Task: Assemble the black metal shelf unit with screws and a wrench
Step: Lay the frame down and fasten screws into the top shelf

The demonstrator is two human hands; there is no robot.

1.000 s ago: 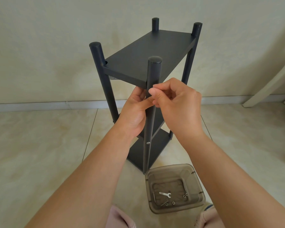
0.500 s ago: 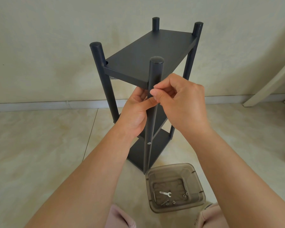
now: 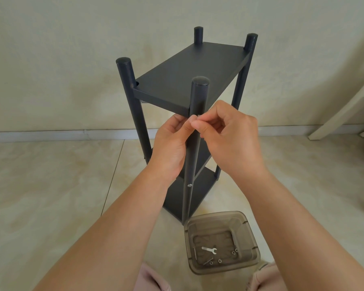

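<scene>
The black metal shelf unit (image 3: 189,80) stands upright on the tiled floor (image 3: 51,196) straight ahead of the person, its long axis vertical. Its near post (image 3: 194,143) rises between the two hands, just under the top shelf (image 3: 187,74). The left hand (image 3: 170,148) is curled round that post from the left side. The right hand (image 3: 225,139) pinches a small screw (image 3: 198,116) with thumb and forefinger, right at the post where it meets the shelf's front corner, so the right hand is the nearer one to the joint. Below, a lower screw (image 3: 189,185) sits in the post. The wrench (image 3: 208,250) lies in a clear tray (image 3: 250,232) at the post's foot. Against a second ago, the right hand's pinch sits higher on the post.
</scene>
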